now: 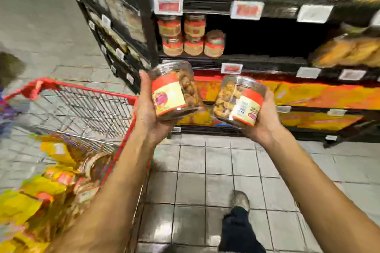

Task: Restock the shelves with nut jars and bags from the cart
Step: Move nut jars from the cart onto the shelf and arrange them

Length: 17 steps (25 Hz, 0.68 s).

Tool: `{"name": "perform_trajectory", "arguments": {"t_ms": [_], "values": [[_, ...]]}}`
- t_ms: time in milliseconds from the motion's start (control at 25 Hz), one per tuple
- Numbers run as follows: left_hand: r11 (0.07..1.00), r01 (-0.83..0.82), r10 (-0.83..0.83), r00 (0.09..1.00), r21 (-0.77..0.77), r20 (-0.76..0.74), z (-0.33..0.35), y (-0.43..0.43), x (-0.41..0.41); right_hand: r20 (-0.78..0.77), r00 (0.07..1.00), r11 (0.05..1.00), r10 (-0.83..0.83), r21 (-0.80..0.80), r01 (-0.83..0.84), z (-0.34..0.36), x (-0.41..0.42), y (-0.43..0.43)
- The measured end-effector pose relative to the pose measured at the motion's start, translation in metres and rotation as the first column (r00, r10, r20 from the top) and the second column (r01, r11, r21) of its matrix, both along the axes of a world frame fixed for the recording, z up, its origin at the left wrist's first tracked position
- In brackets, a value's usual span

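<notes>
Left hand [147, 109] grips a clear plastic nut jar with red-and-cream label [174, 92] at frame centre; right hand [265, 117] grips a matching second jar [239, 101] beside it, before the black shelving [267, 61].

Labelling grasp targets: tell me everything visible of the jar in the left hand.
The jar is a round, clear, plastic-looking tub packed with brown nuts, wrapped in a label with red bands and a cream panel. It is tilted well off upright, one round end toward the shelves; lid or base, unclear. The left hand grips it from below and the side, in the air. A second jar is close beside it; contact unclear.
</notes>
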State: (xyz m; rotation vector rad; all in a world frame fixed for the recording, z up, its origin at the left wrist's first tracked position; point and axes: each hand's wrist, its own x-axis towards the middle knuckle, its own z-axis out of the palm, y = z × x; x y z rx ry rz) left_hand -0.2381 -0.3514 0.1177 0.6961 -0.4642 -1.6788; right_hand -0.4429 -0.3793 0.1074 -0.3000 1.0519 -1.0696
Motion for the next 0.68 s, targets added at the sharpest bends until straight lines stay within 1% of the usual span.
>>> {"name": "perform_trajectory", "arguments": {"t_ms": [80, 160, 280, 400, 520, 600, 680], "values": [[1.000, -0.009, 0.009, 1.000, -0.004, 0.001, -0.006, -0.042, -0.058, -0.062, 0.998, 1.000, -0.010, -0.024, 0.009, -0.004, -0.051, -0.042], [0.997, -0.065, 0.065, 0.998, 0.031, 0.010, -0.016, -0.080, -0.101, -0.123, 0.992, 0.999, -0.013, -0.035, 0.009, -0.007, -0.087, -0.080], [0.988, -0.136, 0.137, 0.991, 0.076, 0.002, -0.032, -0.130, -0.151, -0.157, 0.988, 1.000, 0.010, -0.024, -0.014, -0.018, -0.128, -0.140], [0.961, -0.257, 0.243, 0.961, 0.099, 0.132, -0.052, -0.171, -0.167, -0.156, 0.987, 0.997, 0.027, -0.063, -0.037, -0.033, -0.139, -0.196], [0.922, -0.385, 0.361, 0.891, 0.036, 0.275, -0.061, -0.208, -0.164, -0.154, 0.988, 0.994, 0.026, -0.105, -0.043, -0.048, -0.132, -0.236], [0.887, -0.460, 0.447, 0.840, -0.033, 0.307, -0.066, -0.231, -0.156, -0.142, 0.989, 0.992, 0.042, -0.114, -0.058, -0.061, -0.124, -0.257], [0.847, -0.515, 0.528, 0.779, -0.135, 0.338, -0.073, -0.252, -0.144, -0.144, 0.988, 0.988, 0.050, -0.140, -0.071, -0.072, -0.114, -0.273]]}}
